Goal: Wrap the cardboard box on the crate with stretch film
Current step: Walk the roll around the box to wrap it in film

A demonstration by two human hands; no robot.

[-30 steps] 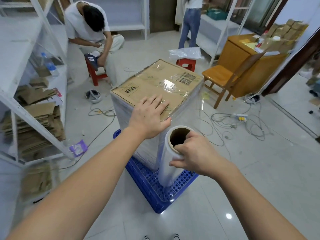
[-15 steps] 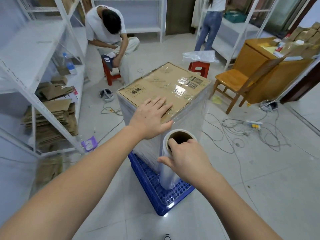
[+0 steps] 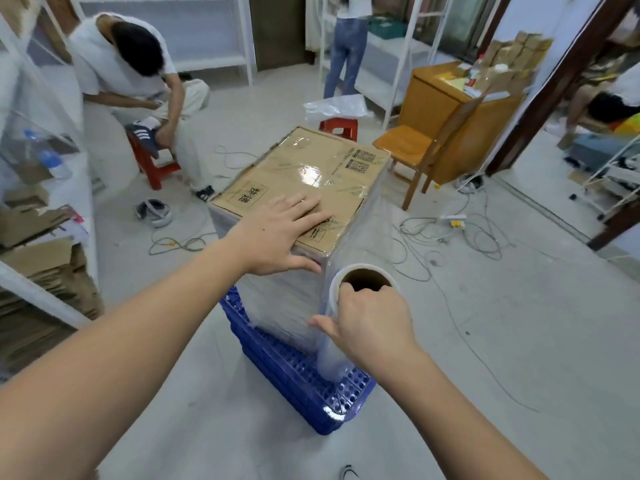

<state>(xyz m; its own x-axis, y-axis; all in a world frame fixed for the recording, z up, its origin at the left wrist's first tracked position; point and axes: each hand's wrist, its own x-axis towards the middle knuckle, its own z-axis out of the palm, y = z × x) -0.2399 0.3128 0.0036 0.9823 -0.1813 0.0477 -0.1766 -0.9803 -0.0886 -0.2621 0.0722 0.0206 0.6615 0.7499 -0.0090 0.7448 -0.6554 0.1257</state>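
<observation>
Head view. Compared with the frame half a second earlier, the cardboard box (image 3: 301, 188) appears turned further to the right, so that its near corner now sits closer to the roll of stretch film (image 3: 341, 327); the seated person on the red stool (image 3: 152, 164) lies further left, and a second crouching person has come into sight at the right edge. The left hand (image 3: 277, 233) remains flat on the box top, fingers spread and closed on nothing, with the thumb hooked over the near edge. The right hand (image 3: 372, 323) remains on the upper end of the roll, fingertips curled inside the brown cardboard core and the thumb pressed against the outer film.

The box stands on a blue plastic crate (image 3: 311, 379) on the pale tiled floor (image 3: 519, 341). Its top face is brown cardboard, printed with a boxed label at the left corner and two square codes near the far right corner; a glossy patch of film or tape reflects light at the centre. Its sides are covered in cloudy, whitish layers of film, wrinkled toward the lower edge. The roll stands upright at the near corner, its lower end over the crate, and a taut sheet of film runs from it along the right side of the box.
</observation>
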